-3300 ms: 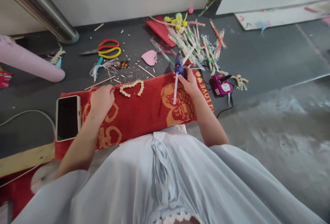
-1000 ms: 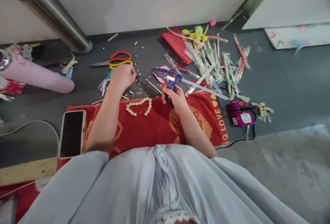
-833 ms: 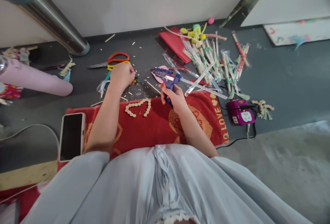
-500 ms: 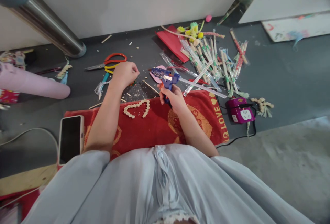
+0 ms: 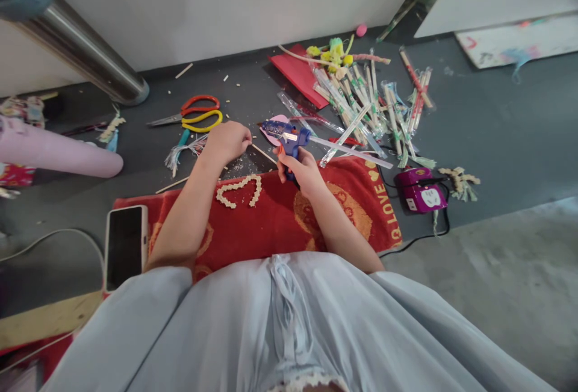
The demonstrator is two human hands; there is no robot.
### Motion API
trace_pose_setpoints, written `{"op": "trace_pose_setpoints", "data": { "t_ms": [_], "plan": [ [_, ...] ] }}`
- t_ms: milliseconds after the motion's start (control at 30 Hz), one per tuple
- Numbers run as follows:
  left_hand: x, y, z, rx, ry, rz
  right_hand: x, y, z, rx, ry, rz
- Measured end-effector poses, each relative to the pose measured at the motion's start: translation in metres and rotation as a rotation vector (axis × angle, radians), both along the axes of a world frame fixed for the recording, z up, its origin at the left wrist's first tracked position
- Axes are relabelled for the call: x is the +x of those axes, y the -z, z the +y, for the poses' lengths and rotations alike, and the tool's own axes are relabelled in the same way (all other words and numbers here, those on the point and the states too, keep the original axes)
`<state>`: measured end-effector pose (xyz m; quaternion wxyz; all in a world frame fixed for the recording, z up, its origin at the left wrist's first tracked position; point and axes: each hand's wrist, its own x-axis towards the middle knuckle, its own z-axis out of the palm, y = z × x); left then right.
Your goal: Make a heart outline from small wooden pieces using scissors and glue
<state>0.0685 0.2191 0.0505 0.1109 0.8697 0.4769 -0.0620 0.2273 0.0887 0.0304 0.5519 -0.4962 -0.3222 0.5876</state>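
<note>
My right hand [image 5: 301, 169] is wrapped around the grip of a blue hot glue gun [image 5: 293, 139], whose nozzle points left and whose long clear glue stick [image 5: 352, 152] juts out to the right. My left hand [image 5: 231, 141] is closed in a pinch, its fingertips at the left end of a thin wooden stick [image 5: 264, 153]; what they hold, if anything, is hidden. Below it, a curved chain of small pale pieces [image 5: 239, 185] lies on the red towel [image 5: 266, 229]. Behind the glue gun's nozzle is a pink shape [image 5: 280, 119].
Scissors [image 5: 201, 120] with red and yellow handles lie beyond my left hand. Packaged sticks [image 5: 356, 103] and a red envelope [image 5: 298, 76] lie at the back. A purple power socket [image 5: 422, 193] stands right, a phone [image 5: 125, 247] left. Crumbs dot the grey surface.
My left hand has moved right and slightly toward me, to the left end of the thin stick. My right hand keeps the glue gun in nearly the same place.
</note>
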Motion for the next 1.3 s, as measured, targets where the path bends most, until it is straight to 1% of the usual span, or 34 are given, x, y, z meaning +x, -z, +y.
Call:
{"op": "trace_pose_setpoints", "data": {
  "t_ms": [100,167,200,267,333,400,467,567,633,733,800,867,933,967,1067,1167,1300],
  "plan": [
    [-0.002,-0.001,0.0,0.016,0.042,0.002,0.0,0.001,0.0,0.01,-0.001,-0.001],
    [-0.008,-0.004,0.0,-0.005,0.029,-0.093,0.0,0.001,0.001,0.01,-0.001,-0.003],
    [-0.012,-0.006,-0.001,-0.022,0.001,-0.183,0.0,0.001,0.001,0.01,0.0,-0.007],
    [-0.02,-0.01,-0.006,-0.073,-0.093,-0.453,0.0,0.0,0.0,0.022,0.004,-0.025],
    [-0.027,-0.014,-0.015,-0.129,-0.238,-0.727,0.0,-0.002,-0.002,0.056,0.0,-0.054],
    [-0.033,-0.016,-0.028,-0.273,-0.359,-0.952,-0.001,-0.005,-0.005,0.09,-0.016,-0.086],
    [-0.038,-0.015,-0.041,-0.387,-0.451,-1.118,-0.002,-0.008,-0.008,0.116,-0.034,-0.109],
    [-0.048,-0.008,-0.055,-0.456,-0.58,-1.263,-0.005,-0.013,-0.013,0.157,-0.055,-0.128],
    [-0.054,-0.001,-0.06,-0.497,-0.603,-1.362,-0.008,-0.014,-0.016,0.178,-0.067,-0.144],
    [-0.059,0.006,-0.064,-0.6,-0.549,-1.596,-0.012,-0.013,-0.019,0.172,-0.074,-0.177],
    [-0.058,0.006,-0.066,-0.638,-0.511,-1.739,-0.015,-0.011,-0.02,0.161,-0.074,-0.212],
    [-0.056,0.004,-0.068,-0.629,-0.475,-1.817,-0.016,-0.009,-0.022,0.162,-0.087,-0.245],
    [-0.054,0.0,-0.07,-0.592,-0.447,-1.842,-0.017,-0.006,-0.023,0.174,-0.109,-0.257],
    [-0.054,-0.001,-0.071,-0.572,-0.449,-1.848,-0.017,-0.005,-0.023,0.183,-0.12,-0.255],
    [-0.054,-0.002,-0.073,-0.545,-0.51,-1.866,-0.019,-0.002,-0.024,0.222,-0.131,-0.229],
    [-0.053,0.003,-0.071,-0.587,-0.557,-1.93,-0.019,0.0,-0.025,0.241,-0.125,-0.183],
    [-0.052,0.013,-0.067,-0.712,-0.622,-2.009,-0.017,0.0,-0.025,0.213,-0.138,-0.147]
  ]
}}
